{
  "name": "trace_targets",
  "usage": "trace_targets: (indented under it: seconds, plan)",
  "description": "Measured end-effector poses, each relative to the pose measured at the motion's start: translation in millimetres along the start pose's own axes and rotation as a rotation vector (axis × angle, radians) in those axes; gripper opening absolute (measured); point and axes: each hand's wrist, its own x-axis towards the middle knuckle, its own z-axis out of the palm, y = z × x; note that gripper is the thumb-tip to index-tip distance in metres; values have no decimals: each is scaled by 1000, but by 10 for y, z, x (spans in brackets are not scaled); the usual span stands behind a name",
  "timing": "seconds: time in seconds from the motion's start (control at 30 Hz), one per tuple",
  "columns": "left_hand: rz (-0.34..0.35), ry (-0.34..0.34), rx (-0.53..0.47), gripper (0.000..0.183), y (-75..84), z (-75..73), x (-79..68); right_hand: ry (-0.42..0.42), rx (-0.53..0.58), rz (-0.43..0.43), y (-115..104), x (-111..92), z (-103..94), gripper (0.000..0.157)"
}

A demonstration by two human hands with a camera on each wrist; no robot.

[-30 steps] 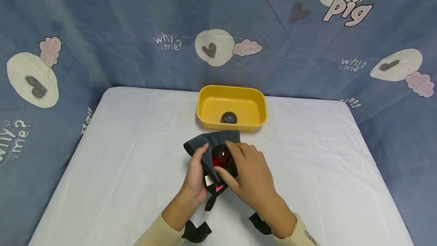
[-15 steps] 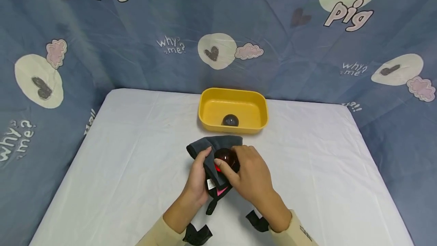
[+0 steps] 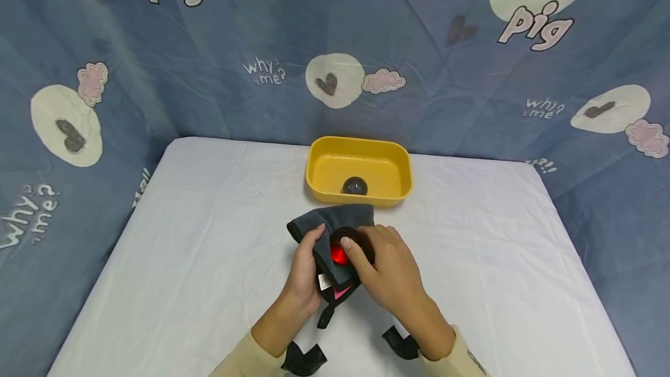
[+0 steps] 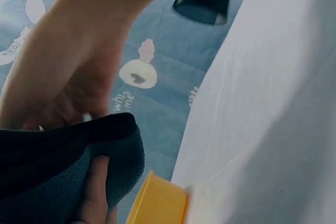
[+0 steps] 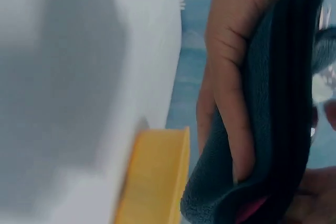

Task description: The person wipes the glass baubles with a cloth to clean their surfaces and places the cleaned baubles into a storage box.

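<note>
My left hand (image 3: 303, 275) grips a folded dark grey cloth (image 3: 353, 214) with black edging, a white tag and a hanging loop, its thumb on top. In the fold sits a dark, glossy ball (image 3: 339, 255) with a bright red patch. My right hand (image 3: 389, 266) holds this ball between thumb and fingers against the cloth. In the left wrist view the cloth (image 4: 47, 198) hides the ball. The right wrist view shows left-hand fingers (image 5: 231, 108) spread along the outside of the cloth (image 5: 257, 87), with a bit of pink at its edge.
A yellow tray (image 3: 324, 164) stands just beyond the hands, near the table's back edge, with a dark glossy ball (image 3: 355, 185) in it. White cloth covers the table (image 3: 209, 237). A blue printed curtain (image 3: 220, 22) encloses the back and sides. Black straps (image 3: 305, 359) hang at both wrists.
My right fingers and thumb have shifted over the ball, and its red patch shows differently, so it has turned in the cloth. The left hand keeps its grip; the whole view has shifted slightly.
</note>
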Motion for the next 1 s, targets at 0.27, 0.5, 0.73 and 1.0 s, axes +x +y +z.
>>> trace_targets:
  seconds: [0.27,0.5,0.73,1.0]
  plan:
    - [-5,-26,-7,63,-3,3,6,56,-234,-249,-35,-67,11,65]
    - [-40,-17,3,67,-19,7,-4,84,-155,-205,10,-15,52,53]
    - [-43,-9,-2,67,-45,9,-12,31,-29,-2,31,21,90,49]
    - [-11,41,23,68,-11,0,20,-66,-29,1,58,2,23,60]
